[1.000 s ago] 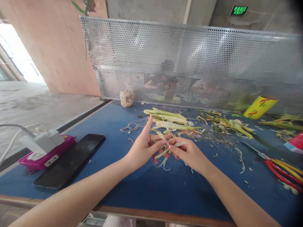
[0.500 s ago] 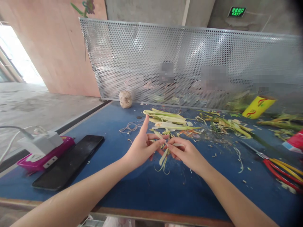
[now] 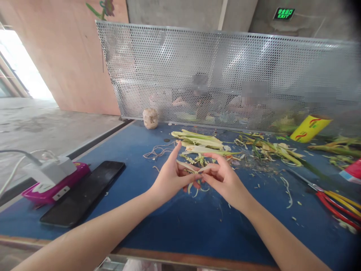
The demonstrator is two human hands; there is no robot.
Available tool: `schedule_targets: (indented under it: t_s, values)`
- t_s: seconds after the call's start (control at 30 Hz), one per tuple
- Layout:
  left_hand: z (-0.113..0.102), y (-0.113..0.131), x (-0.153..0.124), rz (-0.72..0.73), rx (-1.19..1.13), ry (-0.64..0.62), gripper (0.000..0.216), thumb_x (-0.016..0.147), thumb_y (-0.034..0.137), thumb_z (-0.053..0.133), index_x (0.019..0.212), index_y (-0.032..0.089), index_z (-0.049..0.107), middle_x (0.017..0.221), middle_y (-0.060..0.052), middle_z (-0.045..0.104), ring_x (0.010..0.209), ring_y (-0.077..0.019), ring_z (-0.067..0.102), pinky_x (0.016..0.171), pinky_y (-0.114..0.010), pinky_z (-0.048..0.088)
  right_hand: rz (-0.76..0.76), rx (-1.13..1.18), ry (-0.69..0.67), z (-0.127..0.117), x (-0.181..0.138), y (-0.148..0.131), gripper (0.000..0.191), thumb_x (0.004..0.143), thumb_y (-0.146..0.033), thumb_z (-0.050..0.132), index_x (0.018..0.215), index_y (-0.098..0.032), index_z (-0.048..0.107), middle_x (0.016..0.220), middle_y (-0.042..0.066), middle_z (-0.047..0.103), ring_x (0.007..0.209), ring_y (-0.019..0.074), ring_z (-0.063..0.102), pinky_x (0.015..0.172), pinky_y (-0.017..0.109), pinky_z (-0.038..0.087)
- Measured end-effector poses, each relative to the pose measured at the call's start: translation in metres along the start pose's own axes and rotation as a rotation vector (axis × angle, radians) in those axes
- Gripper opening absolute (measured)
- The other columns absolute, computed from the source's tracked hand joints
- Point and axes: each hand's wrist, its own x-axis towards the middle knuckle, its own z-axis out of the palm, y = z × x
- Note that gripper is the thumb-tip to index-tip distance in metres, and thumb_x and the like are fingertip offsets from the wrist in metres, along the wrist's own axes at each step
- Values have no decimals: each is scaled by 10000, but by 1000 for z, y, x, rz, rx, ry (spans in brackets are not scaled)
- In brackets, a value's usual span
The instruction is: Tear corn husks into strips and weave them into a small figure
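My left hand (image 3: 171,175) and my right hand (image 3: 222,177) meet above the blue table (image 3: 175,222), fingertips pinched on thin pale leaf strips (image 3: 188,166). The left index finger points up and away while thumb and other fingers pinch. The right hand's fingers curl round the strip ends. More loose strip ends (image 3: 195,188) hang below the hands. A pile of pale green leaves (image 3: 201,143) lies just behind the hands.
A black phone (image 3: 81,194) and a pink box with a white charger (image 3: 50,177) lie at the left. Red-and-yellow scissors (image 3: 335,203), a yellow cup (image 3: 308,128), leaf scraps (image 3: 270,150), a twine ball (image 3: 150,117) and a perforated metal screen (image 3: 225,75) with people behind.
Both hands have shifted slightly and turned; the right hand's fingers rose and the strips between the fingertips now lie more level, with fewer ends hanging below.
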Motion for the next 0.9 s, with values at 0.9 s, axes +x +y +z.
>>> schedule_targets:
  t_s: [0.9]
  values:
    - [-2, -3, -1, 50, 71, -100, 1135, 690, 70, 622, 1276, 312, -319, 888, -91, 653, 628, -186, 654, 413, -194, 451, -98, -290, 52, -10, 2, 0, 117, 759, -261, 565, 858, -210, 602, 704, 10, 580, 646, 139, 548, 581, 253, 434]
